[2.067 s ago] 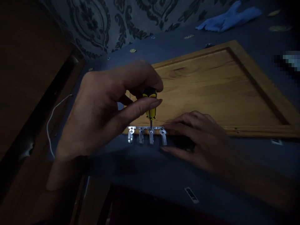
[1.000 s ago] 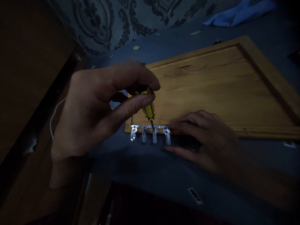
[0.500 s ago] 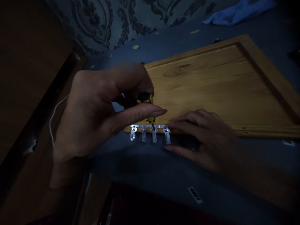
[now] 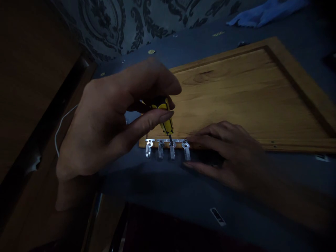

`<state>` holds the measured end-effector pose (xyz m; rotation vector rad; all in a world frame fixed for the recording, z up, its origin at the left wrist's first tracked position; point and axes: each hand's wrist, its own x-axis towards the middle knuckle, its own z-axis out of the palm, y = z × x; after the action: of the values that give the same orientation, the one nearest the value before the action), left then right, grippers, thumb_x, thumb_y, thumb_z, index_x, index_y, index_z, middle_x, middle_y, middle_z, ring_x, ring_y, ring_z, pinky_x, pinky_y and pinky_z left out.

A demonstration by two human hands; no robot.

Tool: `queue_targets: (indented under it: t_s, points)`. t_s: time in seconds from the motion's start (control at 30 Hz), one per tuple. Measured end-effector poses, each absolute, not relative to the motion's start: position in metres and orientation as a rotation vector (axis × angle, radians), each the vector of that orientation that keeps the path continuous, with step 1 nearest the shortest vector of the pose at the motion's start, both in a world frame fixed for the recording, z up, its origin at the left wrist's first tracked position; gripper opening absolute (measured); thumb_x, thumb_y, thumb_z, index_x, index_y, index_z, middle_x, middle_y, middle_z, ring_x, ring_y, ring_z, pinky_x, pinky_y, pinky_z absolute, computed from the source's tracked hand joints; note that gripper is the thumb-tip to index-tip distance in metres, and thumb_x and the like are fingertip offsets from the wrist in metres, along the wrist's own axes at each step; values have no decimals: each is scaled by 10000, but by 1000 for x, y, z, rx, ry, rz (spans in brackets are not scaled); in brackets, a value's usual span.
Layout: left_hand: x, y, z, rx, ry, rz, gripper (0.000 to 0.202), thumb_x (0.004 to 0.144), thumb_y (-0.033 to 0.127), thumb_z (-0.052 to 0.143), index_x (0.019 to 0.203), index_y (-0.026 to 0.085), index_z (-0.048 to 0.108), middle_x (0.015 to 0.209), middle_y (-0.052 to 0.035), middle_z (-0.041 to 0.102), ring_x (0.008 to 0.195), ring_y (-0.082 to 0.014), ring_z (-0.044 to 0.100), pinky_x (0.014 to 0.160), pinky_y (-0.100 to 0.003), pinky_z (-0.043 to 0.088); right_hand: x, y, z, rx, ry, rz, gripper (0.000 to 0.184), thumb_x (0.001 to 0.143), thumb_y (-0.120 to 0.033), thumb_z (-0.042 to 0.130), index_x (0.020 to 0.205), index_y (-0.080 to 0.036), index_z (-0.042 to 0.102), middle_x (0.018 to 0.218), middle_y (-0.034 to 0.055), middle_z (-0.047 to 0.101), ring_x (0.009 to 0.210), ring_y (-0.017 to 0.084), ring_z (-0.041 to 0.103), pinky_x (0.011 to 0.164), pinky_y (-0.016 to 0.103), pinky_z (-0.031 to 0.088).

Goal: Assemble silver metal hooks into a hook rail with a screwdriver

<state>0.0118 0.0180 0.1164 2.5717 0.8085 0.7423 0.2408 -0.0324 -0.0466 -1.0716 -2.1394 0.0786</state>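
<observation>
My left hand (image 4: 112, 115) holds a small screwdriver (image 4: 166, 119) with a yellow and black handle, thumb on its near side and fingers curled around the top. The shaft slants down to the third hook from the left on a silver metal hook rail (image 4: 165, 141). That rail lies along the near edge of a wooden board (image 4: 225, 94), its hooks pointing toward me past the edge. My right hand (image 4: 228, 150) grips the rail's right end, with fingertips on top and the thumb below beside the last hook. Whether the tip sits in a screw head is too small to tell.
A dark blue-grey surface (image 4: 168, 185) with printed patches lies under the board. Blue cloth (image 4: 267, 14) rests at the far right, before a patterned wall covering (image 4: 105, 28). A white cable (image 4: 61, 122) runs at the left, beside dark wooden furniture (image 4: 31, 70).
My left thumb has slid back to the left along the screwdriver handle and the index finger has lifted, exposing more yellow. My right hand and the hook rail have hardly moved.
</observation>
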Motion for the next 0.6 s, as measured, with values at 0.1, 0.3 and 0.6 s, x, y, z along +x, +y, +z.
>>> queue_targets:
  t_s: [0.1, 0.3, 0.6]
  points:
    - [14, 19, 113, 2599, 876, 736, 74, 960, 238, 723, 943, 206, 659, 970, 3, 758, 891, -169, 747, 721, -296, 638, 241, -32, -46, -1074, -2144, 59, 351, 959, -497, 657, 1114, -183, 683, 989, 84, 696, 889, 268, 638, 749, 431, 497]
    - [18, 16, 107, 2687, 945, 790, 120, 978, 336, 701, 938, 223, 706, 906, 3, 756, 769, -171, 725, 612, -300, 618, 241, -32, -47, -1067, -2138, 52, 346, 936, -473, 698, 1115, -177, 689, 984, 79, 702, 885, 262, 640, 737, 421, 497]
    - [18, 19, 105, 2758, 952, 849, 217, 955, 400, 722, 829, 224, 702, 766, -5, 700, 642, -153, 650, 518, -317, 520, 242, -32, -47, -1074, -2147, 48, 368, 967, -523, 644, 1143, -201, 676, 990, 77, 703, 900, 256, 643, 756, 417, 500]
